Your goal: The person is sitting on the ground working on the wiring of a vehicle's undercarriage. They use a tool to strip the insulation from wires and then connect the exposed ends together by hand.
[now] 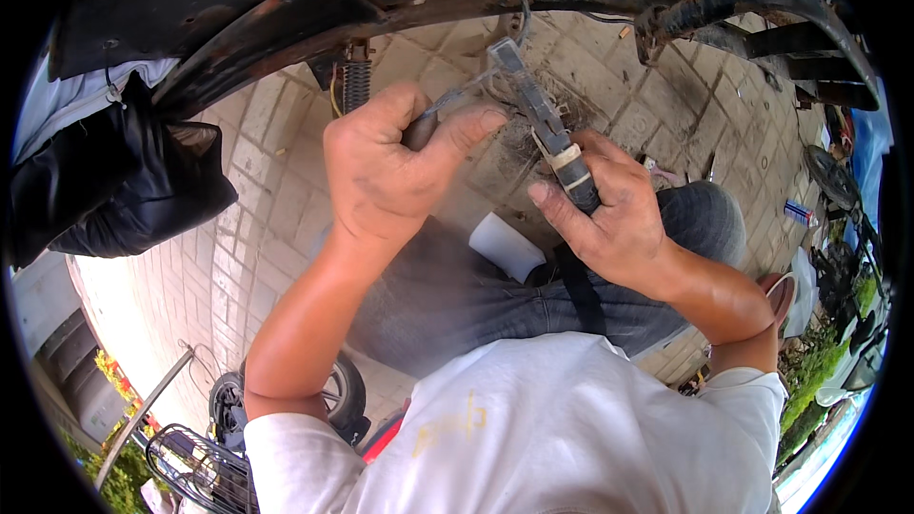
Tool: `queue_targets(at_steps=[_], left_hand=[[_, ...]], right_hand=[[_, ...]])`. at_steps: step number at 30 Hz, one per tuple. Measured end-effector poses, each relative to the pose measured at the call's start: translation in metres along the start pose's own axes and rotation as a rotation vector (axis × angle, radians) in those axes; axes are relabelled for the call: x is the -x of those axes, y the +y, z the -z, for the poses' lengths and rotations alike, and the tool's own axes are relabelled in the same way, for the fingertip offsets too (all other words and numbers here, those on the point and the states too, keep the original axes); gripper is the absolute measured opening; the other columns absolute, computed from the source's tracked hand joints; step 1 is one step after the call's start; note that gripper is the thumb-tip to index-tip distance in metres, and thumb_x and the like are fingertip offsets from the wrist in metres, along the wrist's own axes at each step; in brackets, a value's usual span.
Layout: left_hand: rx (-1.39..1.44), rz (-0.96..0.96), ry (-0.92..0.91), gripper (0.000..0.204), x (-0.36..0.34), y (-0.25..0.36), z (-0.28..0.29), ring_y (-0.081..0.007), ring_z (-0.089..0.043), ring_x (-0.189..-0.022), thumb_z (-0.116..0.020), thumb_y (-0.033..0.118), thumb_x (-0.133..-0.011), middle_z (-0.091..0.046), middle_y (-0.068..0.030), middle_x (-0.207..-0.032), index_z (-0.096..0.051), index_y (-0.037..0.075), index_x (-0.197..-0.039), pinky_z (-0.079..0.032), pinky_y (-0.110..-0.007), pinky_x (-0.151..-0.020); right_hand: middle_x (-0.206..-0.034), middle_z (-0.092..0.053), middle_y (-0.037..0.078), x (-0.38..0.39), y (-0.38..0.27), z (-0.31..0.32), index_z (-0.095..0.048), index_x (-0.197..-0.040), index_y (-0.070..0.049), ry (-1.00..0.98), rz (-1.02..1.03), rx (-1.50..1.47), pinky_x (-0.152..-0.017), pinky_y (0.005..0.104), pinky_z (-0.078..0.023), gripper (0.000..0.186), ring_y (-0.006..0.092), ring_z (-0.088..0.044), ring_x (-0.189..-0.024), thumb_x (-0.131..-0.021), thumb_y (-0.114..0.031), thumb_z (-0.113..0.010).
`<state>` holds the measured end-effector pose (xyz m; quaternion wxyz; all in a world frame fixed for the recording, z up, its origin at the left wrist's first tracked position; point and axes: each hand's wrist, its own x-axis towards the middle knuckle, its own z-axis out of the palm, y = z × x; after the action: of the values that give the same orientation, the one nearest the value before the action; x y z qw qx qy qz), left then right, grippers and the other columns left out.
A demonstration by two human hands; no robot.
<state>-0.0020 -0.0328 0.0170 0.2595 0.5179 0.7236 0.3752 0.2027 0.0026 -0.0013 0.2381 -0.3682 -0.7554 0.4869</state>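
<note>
My right hand [617, 214] is closed round the lower end of a long, narrow black tool [536, 95] with pale bands near its grip. I cannot make out its exact kind. Its far end points up and left, toward the rusty black vehicle frame [419, 8]. To the left, my left hand [386, 157] is curled with the thumb extended, gripping a thin grey wire [464, 88]. This wire stretches from the fist toward the tool's far end. A dark piece shows inside the left fist, mostly hidden by the fingers.
A coil spring [356, 84] hangs below the frame. Black leather-like material [143, 181] droops at the left. Under my hands lie paving bricks [638, 124] with dirt, and a white roll-like object [506, 246] by my lap. A wheel [343, 395] and wire basket [195, 462] stand lower left.
</note>
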Motion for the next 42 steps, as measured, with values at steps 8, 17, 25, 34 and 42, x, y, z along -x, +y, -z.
queue_targets(at_steps=[8, 17, 25, 34, 42], left_hand=[[0.144, -0.040, -0.165, 0.051, 0.001, -0.010, 0.001, -0.0049, -0.041, -0.064, -0.086, 0.033, -0.068, -0.045, 0.0017, -0.071, -0.046, 0.003, -0.080, -0.036, -0.018, -0.055], [0.141, -0.044, -0.091, 0.043, -0.001, -0.008, -0.004, -0.0126, -0.033, -0.051, -0.083, 0.028, -0.068, -0.041, -0.0042, -0.054, -0.048, 0.002, -0.066, -0.035, -0.028, -0.045], [0.000, -0.041, 0.019, 0.051, -0.004, 0.003, -0.004, -0.0096, -0.027, -0.054, -0.085, 0.029, -0.067, -0.032, 0.0010, -0.054, -0.041, 0.004, -0.059, -0.028, -0.026, -0.045], [0.349, 0.057, -0.043, 0.023, -0.005, 0.006, -0.002, -0.0099, -0.042, -0.059, -0.065, 0.020, -0.087, -0.048, -0.0059, -0.063, -0.054, 0.001, -0.079, -0.038, -0.026, -0.054], [0.765, 0.348, -0.251, 0.017, -0.013, -0.022, -0.003, -0.0083, -0.037, -0.045, -0.060, 0.015, -0.088, -0.043, 0.0013, -0.054, -0.058, 0.000, -0.080, -0.029, -0.025, -0.044]], right_hand=[[-0.102, -0.060, 0.021, -0.003, 0.012, 0.007, -0.062, -0.086, 0.005, -0.121, 0.002, 0.019, -0.076, 0.0371, -0.049, 0.017, 0.0353, -0.061, -0.088, -0.079, -0.009, -0.067], [-0.092, -0.059, 0.019, -0.002, 0.010, 0.002, -0.059, -0.081, 0.005, -0.088, -0.015, 0.133, -0.071, 0.0388, -0.049, 0.017, 0.0373, -0.061, -0.081, -0.079, -0.009, -0.068], [-0.084, -0.057, 0.015, -0.002, 0.008, -0.010, -0.059, -0.083, 0.004, -0.041, -0.012, -0.059, -0.067, 0.0361, -0.046, 0.016, 0.0305, -0.058, -0.074, -0.080, -0.008, -0.068], [-0.084, -0.057, 0.016, -0.006, 0.007, 0.001, -0.061, -0.094, 0.001, 0.033, -0.142, -0.155, -0.073, 0.0379, -0.046, 0.021, 0.0309, -0.056, -0.080, -0.085, -0.017, -0.066], [-0.097, -0.062, 0.016, -0.007, -0.023, 0.064, -0.065, -0.091, 0.001, -0.016, 0.127, 0.050, -0.077, 0.0378, -0.049, 0.029, 0.0309, -0.061, -0.088, -0.080, -0.024, -0.073]])
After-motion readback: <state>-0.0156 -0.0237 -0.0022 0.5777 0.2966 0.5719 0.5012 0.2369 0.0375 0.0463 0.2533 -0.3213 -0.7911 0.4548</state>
